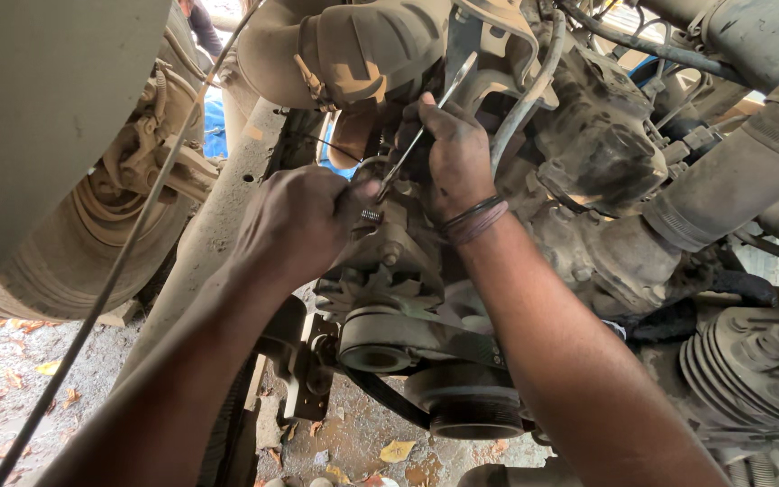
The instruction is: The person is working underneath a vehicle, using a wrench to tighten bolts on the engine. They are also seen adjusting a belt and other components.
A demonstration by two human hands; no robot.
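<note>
Left hand (304,221): closing in a fist just beside the alternator, its fingers pinching a small ringed metal part (371,215) at the spanner's lower tip.
Right hand (448,153): gripping the spanner mid-shaft, with dark bands on the wrist.
Spanner (426,126): slanting up and right, its lower end sitting at the top of the alternator, its upper end showing above the knuckles.
Alternator (394,261): sitting below both hands, dusty.
Pulley (373,347): hanging under the alternator, carrying a black belt (389,397).
Wheel (101,225): standing at far left, well apart.
</note>
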